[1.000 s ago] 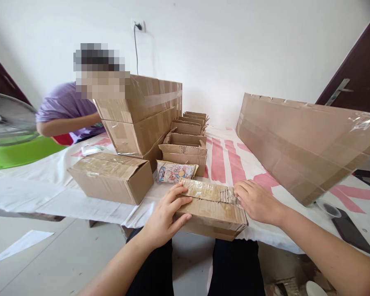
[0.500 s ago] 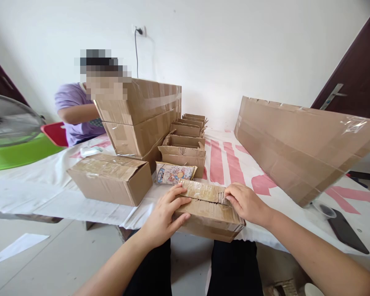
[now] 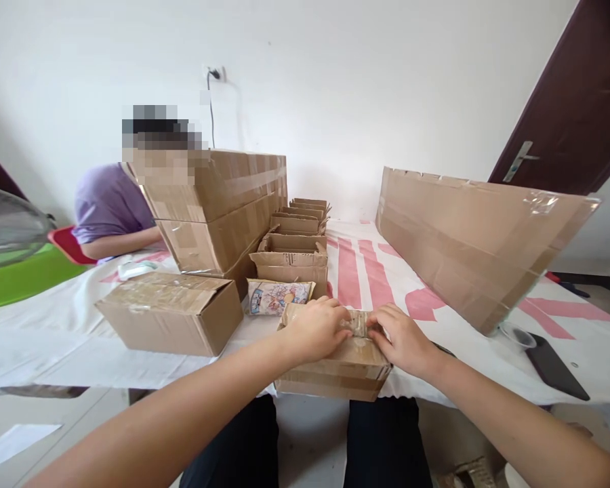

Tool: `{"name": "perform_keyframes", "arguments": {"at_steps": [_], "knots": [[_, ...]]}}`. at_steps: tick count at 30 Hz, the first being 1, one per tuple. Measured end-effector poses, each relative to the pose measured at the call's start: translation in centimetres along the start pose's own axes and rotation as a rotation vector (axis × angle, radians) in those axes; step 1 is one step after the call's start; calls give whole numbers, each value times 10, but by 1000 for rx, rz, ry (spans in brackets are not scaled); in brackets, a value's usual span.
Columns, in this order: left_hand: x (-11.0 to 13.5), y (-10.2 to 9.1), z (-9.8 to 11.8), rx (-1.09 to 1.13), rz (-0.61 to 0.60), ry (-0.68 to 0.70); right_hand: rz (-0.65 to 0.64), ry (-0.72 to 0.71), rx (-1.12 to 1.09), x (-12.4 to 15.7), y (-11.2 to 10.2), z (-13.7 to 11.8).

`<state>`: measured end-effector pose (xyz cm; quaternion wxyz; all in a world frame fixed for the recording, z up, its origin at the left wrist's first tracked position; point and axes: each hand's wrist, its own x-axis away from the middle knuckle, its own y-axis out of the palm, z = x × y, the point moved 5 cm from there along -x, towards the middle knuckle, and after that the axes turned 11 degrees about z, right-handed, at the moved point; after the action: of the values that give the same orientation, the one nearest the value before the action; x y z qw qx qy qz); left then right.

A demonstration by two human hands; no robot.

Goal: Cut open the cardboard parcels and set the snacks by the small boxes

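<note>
A small cardboard box (image 3: 330,381) with clear tape on its top lies at the table's front edge, right before me. My left hand (image 3: 321,328) reaches across its top, fingers curled down on the flap near the middle. At the box's right end, my right hand (image 3: 400,339) pinches the edge of the taped flap (image 3: 358,324). The fingertips of both hands are close together, and my left hand hides part of the flap. Just behind the box rests a printed packet (image 3: 279,297).
A closed box (image 3: 170,312) stands to the left, before large stacked cartons (image 3: 244,193). Several open boxes (image 3: 289,257) line up behind the packet. On the right are a big carton (image 3: 478,237), a tape roll (image 3: 517,335) and a phone (image 3: 556,366). A person (image 3: 112,210) sits far left.
My left hand has moved right, from the box's left end to the middle of the flap, and its fingers have curled. My right hand stays at the right end. The view has shifted slightly.
</note>
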<state>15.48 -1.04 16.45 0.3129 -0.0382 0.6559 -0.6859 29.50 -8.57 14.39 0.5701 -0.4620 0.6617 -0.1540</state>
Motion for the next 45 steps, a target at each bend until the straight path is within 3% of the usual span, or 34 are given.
{"name": "perform_keyframes", "arguments": {"at_steps": [6,11,18,21,29,32,39,42,45], "knots": [[-18,9,18,-85,23,470,-56,13,87,15,-8,-18],[-18,17,24,-219,-7,642,-58,3,112,20,-6,-21],[-10,20,28,-289,180,882,-19,-20,133,24,-7,-20],[-10,21,24,-225,191,839,-29,-62,140,24,-7,-22],[-24,28,21,2,113,505,-59,-127,173,22,-5,-23],[-25,28,21,10,106,519,-55,-143,184,23,-4,-23],[-20,30,20,-52,98,694,-58,-164,183,24,-3,-24],[-23,33,21,-98,96,623,-77,-164,187,24,-4,-26],[-31,33,18,-59,99,452,-90,-166,175,24,-3,-27]]}}
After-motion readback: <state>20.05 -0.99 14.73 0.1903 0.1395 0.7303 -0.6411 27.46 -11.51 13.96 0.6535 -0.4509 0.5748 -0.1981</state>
